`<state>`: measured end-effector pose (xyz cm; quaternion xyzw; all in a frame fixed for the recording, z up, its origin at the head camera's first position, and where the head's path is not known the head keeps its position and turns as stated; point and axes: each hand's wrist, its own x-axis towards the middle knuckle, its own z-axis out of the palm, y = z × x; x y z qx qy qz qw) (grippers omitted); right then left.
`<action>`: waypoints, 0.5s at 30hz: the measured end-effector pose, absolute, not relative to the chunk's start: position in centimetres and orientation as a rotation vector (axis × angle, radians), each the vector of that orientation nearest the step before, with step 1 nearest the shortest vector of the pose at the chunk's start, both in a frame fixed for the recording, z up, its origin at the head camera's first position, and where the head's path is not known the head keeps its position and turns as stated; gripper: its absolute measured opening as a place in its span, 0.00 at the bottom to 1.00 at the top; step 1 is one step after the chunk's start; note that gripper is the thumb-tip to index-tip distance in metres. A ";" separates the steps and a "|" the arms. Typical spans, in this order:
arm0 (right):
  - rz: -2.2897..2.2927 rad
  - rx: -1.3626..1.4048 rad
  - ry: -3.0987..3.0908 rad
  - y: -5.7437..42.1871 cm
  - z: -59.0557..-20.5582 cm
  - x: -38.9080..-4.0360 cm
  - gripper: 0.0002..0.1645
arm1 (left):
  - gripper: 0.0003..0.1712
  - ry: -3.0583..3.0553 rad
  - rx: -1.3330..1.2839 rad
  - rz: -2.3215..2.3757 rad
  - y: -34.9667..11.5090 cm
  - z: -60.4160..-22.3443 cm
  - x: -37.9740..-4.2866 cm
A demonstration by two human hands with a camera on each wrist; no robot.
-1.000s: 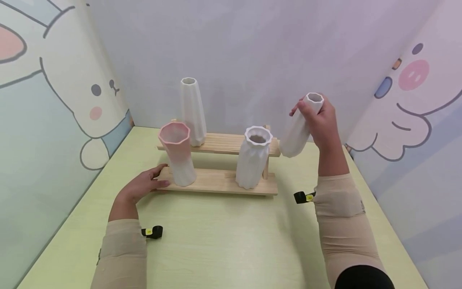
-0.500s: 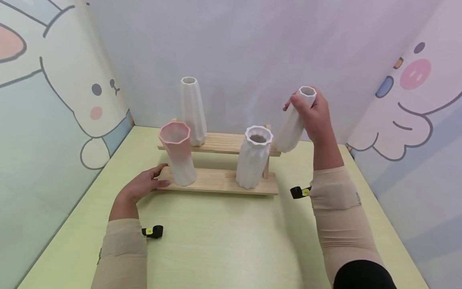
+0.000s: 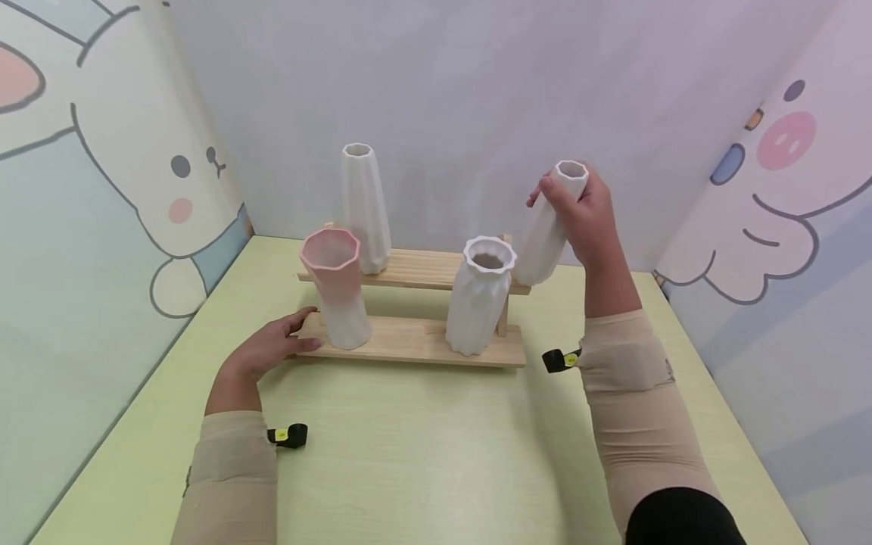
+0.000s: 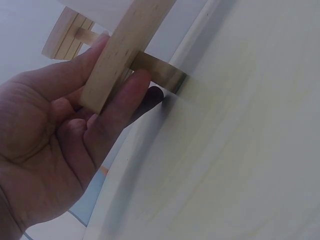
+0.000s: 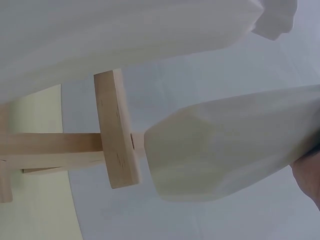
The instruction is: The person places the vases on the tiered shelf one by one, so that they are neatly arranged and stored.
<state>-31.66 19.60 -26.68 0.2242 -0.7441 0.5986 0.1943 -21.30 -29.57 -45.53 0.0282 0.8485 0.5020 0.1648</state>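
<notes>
My right hand (image 3: 587, 219) grips a slim white vase (image 3: 545, 241) near its rim; the vase leans, its base close to the right end of the upper shelf board. In the right wrist view the base of that vase (image 5: 195, 150) is beside the board's end (image 5: 117, 130); whether they touch I cannot tell. My left hand (image 3: 267, 350) holds the left end of the lower board (image 3: 409, 342), thumb on top and fingers beneath, as the left wrist view of the board (image 4: 120, 60) shows. A pink-and-white vase (image 3: 337, 288) and a fluted white vase (image 3: 479, 299) stand on it.
A tall white vase (image 3: 366, 212) stands on the left of the upper board (image 3: 422, 269). The two-tier wooden stand rests on a pale yellow-green table (image 3: 409, 439). Behind it rises a plain wall (image 3: 436, 113), with cartoon-printed panels at both sides.
My right hand has moved left and slightly up with the slim white vase, bringing its base from beside the stand to the upper board's right end. The left hand stays put.
</notes>
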 end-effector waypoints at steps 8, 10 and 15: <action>1.707 0.675 -2.061 18.6 -26.3 -31.8 0.15 | 0.53 2.408 0.111 1.459 -29.3 -45.9 -21.3; 1.707 0.677 -2.067 18.4 -26.3 -31.8 0.15 | 0.53 2.410 0.115 1.458 -29.3 -45.9 -21.3; 1.731 0.687 -2.054 18.2 -26.3 -31.9 0.15 | 0.53 2.412 0.102 1.446 -29.1 -45.8 -21.3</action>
